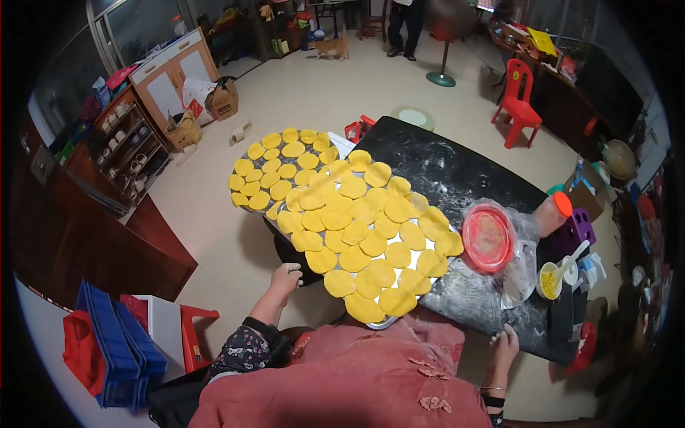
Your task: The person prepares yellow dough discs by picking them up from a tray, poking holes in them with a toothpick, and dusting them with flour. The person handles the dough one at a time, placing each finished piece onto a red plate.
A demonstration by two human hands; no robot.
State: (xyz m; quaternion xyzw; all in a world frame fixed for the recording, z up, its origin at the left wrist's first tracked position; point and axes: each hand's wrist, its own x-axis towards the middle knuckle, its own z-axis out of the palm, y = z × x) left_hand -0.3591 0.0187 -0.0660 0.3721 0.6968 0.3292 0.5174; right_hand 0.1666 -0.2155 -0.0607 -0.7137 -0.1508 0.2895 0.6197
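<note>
Flat yellow dough rounds (354, 232) cover a metal tray (382, 324) in front of my body, many of them overlapping. Beyond its far left corner, smaller yellow rounds (287, 171) lie spread on a round tray. My left hand (287, 277) is off the left side of the metal tray, floury at the fingertips, holding nothing visible. Over by the near edge of the black table (442, 160), my right hand (505, 342) has its fingers apart and holds nothing. White flour dusts the tabletop.
Right of the tray lie a red round lid (489, 237), clear plastic bags (519, 274), an orange-lidded jar (553, 214) and a bowl (549, 281). Blue crates (118, 349) stand at lower left. Farther off are a red chair (517, 103), a person (407, 28) and a cat (330, 48).
</note>
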